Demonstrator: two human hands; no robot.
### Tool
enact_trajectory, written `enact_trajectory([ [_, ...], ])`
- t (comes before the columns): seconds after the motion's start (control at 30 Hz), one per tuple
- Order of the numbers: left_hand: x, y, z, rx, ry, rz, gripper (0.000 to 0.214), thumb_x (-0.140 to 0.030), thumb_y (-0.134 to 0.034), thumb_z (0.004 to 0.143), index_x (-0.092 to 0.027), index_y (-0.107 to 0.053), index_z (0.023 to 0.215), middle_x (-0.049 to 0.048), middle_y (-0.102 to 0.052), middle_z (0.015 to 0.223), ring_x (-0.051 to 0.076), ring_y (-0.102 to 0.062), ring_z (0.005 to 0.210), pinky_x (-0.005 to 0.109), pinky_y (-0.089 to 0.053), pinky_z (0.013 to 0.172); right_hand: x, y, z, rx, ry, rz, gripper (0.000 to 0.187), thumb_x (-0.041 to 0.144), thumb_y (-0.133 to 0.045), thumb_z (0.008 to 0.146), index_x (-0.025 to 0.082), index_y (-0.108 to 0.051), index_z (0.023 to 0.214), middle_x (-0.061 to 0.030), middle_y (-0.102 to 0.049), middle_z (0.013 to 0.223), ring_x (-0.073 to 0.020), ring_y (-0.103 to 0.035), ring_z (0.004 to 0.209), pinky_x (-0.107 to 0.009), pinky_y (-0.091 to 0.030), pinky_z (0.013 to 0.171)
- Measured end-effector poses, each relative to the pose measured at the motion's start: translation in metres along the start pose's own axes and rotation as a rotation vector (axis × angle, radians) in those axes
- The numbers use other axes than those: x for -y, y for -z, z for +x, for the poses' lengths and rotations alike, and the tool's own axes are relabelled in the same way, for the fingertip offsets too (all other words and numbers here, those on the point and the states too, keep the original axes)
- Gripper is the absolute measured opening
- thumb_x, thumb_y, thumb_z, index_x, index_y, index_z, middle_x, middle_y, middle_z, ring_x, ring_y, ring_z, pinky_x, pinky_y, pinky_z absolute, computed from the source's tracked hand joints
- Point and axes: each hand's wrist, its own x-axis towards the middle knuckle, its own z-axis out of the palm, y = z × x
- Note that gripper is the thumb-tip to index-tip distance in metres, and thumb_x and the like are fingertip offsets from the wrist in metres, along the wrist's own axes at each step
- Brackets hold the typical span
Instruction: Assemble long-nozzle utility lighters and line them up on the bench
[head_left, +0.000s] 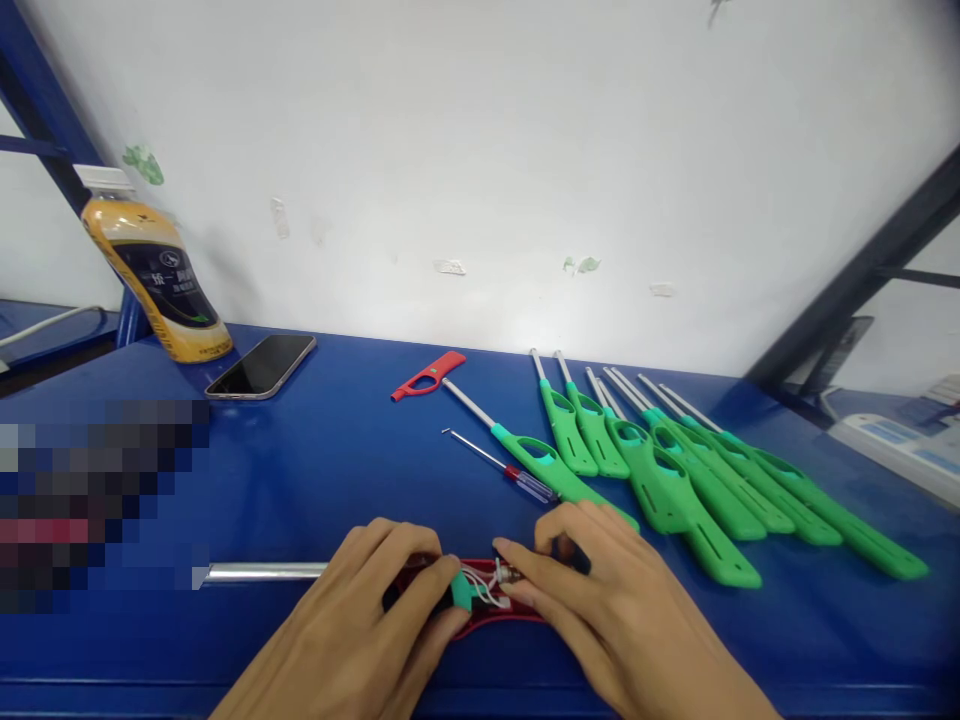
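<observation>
An opened red gas lighter [499, 618] lies near the table's front edge, its long metal tube [262, 572] pointing left. My left hand [367, 620] is closed around its middle, thumb and fingers at the teal trigger [462, 590]. Thin white wires [480, 580] show inside the shell. At the lighter's right part, my right hand [607, 595] pinches a small metal fitting [510, 573] between thumb and fingertip. A dark piece shows behind the right fingers, mostly hidden. Just beyond lies a hooked tool [534, 484] with a red and clear handle.
Several green lighters [720, 490] lie to the right, and one green lighter [559, 470] lies close behind my right hand. A red shell half [431, 377] rests near the wall. At the back left are a phone [262, 366] and a yellow bottle [161, 275].
</observation>
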Motion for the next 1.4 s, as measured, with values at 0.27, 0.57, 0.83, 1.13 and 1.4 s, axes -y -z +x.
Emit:
enact_trajectory([
  [0.27, -0.005, -0.002, 0.007, -0.068, 0.067, -0.057, 0.028, -0.030, -0.039, 0.123, -0.024, -0.065, 0.117, 0.0015, -0.074, 0.108, 0.017, -0.075, 0.094, 0.028, -0.063, 0.089, -0.001, 0.001, 0.001, 0.052, -0.040, 0.031, 0.023, 0.034, -0.059, 0.116, 0.030, -0.077, 0.130, -0.0015, -0.068, 0.101, -0.0197, -0.069, 0.089, -0.035, -0.057, 0.077],
  [0.57, -0.005, 0.001, 0.003, -0.055, 0.082, -0.079, 0.024, -0.027, -0.042, 0.122, -0.027, -0.066, 0.120, -0.0005, -0.075, 0.110, 0.018, -0.073, 0.095, 0.029, -0.060, 0.091, -0.001, 0.001, 0.004, 0.081, -0.064, 0.088, 0.022, 0.033, -0.057, 0.117, 0.030, -0.077, 0.126, -0.0015, -0.068, 0.101, -0.0203, -0.069, 0.090, -0.036, -0.057, 0.080],
  [0.83, -0.004, -0.001, 0.005, -0.008, 0.061, -0.056, 0.023, -0.021, -0.041, 0.121, -0.026, -0.064, 0.120, 0.0009, -0.073, 0.110, 0.018, -0.071, 0.093, 0.030, -0.059, 0.086, -0.002, -0.005, -0.002, 0.061, -0.081, 0.104, 0.023, 0.033, -0.057, 0.117, 0.033, -0.068, 0.137, -0.0005, -0.069, 0.108, -0.0221, -0.069, 0.096, -0.040, -0.057, 0.088],
  [1.13, -0.001, 0.003, 0.001, 0.091, 0.058, -0.049, 0.029, -0.018, -0.046, 0.117, -0.027, -0.067, 0.134, 0.0034, -0.070, 0.115, 0.019, -0.066, 0.088, 0.031, -0.058, 0.083, 0.002, 0.002, 0.001, -0.034, -0.014, 0.129, 0.017, 0.028, -0.055, 0.117, 0.030, -0.072, 0.114, 0.0010, -0.071, 0.101, -0.0193, -0.068, 0.086, -0.037, -0.055, 0.086],
  [1.4, -0.001, 0.003, 0.002, 0.120, 0.047, -0.071, 0.043, -0.007, -0.049, 0.107, -0.029, -0.069, 0.138, 0.0042, -0.071, 0.116, 0.020, -0.067, 0.091, 0.031, -0.057, 0.084, 0.000, 0.004, -0.003, 0.022, -0.027, 0.171, 0.024, 0.020, -0.059, 0.113, 0.033, -0.076, 0.125, -0.0002, -0.070, 0.105, -0.0189, -0.068, 0.089, -0.037, -0.057, 0.084],
])
